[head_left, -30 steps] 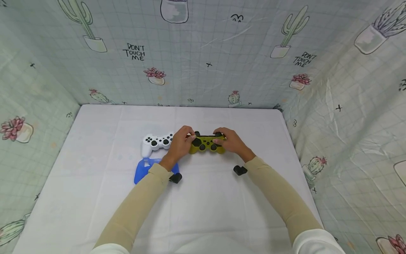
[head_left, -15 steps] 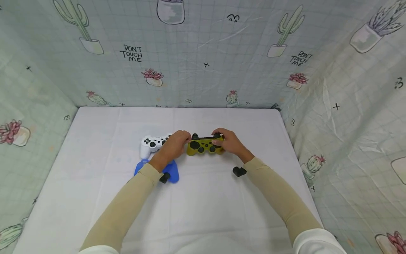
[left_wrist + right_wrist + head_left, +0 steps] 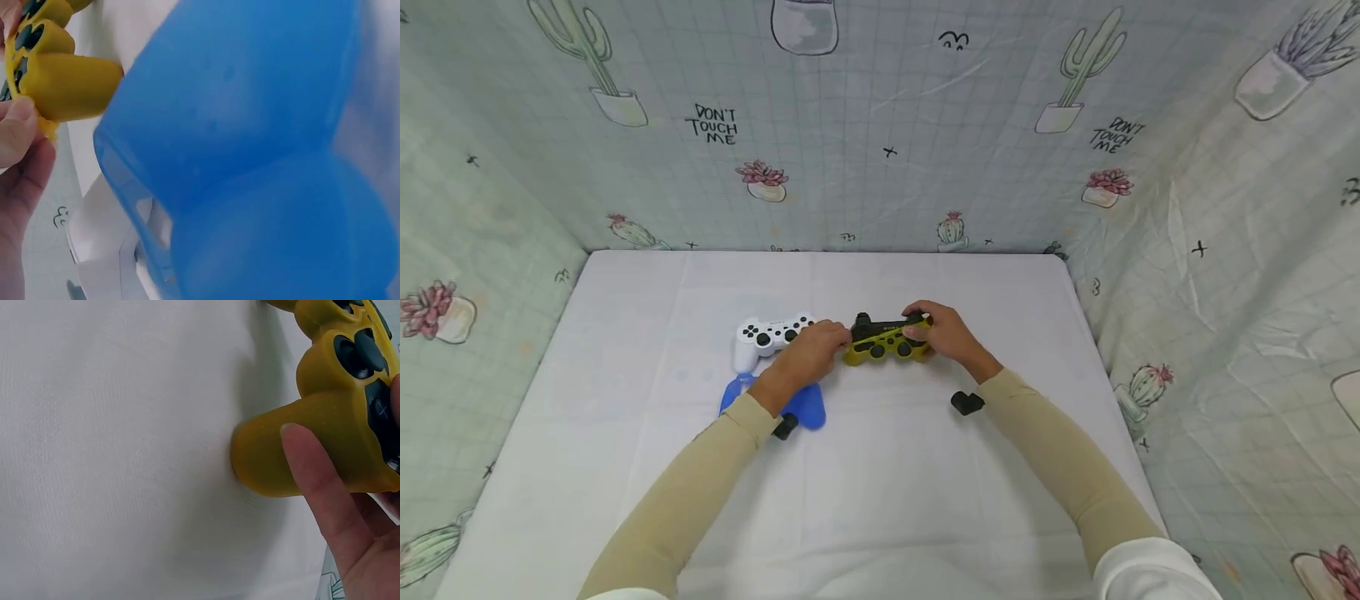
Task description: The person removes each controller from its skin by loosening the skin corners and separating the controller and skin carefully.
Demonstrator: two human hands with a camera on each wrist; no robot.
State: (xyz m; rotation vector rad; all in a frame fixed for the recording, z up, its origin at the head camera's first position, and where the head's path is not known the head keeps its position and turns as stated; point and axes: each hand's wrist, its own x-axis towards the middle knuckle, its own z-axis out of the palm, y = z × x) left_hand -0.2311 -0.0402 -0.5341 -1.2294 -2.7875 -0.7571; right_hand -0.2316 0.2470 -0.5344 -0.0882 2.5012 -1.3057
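A black game controller point(image 3: 886, 328) sits in a yellow silicone cover point(image 3: 854, 357) at the middle of the table. Its top left part is bare, and the cover's edge runs slantwise across its face. My left hand point(image 3: 811, 353) pinches the stretched edge of the cover between thumb and fingers, seen close in the left wrist view. On the other side, my right hand point(image 3: 953, 335) grips the controller's right end, thumb on the face. One finger of it lies along the yellow handle point(image 3: 269, 450) in the right wrist view.
Left of the hands lies a white game controller point(image 3: 747, 353). In front of it is a blue silicone cover point(image 3: 809, 408), partly hidden under my left wrist. A white cloth covers the table point(image 3: 880, 483), and printed curtains point(image 3: 850, 150) stand around its back and sides.
My left hand has shifted left and slightly down, drawing the cover's upper left edge off the controller, so more black shows. The right hand keeps its grip.
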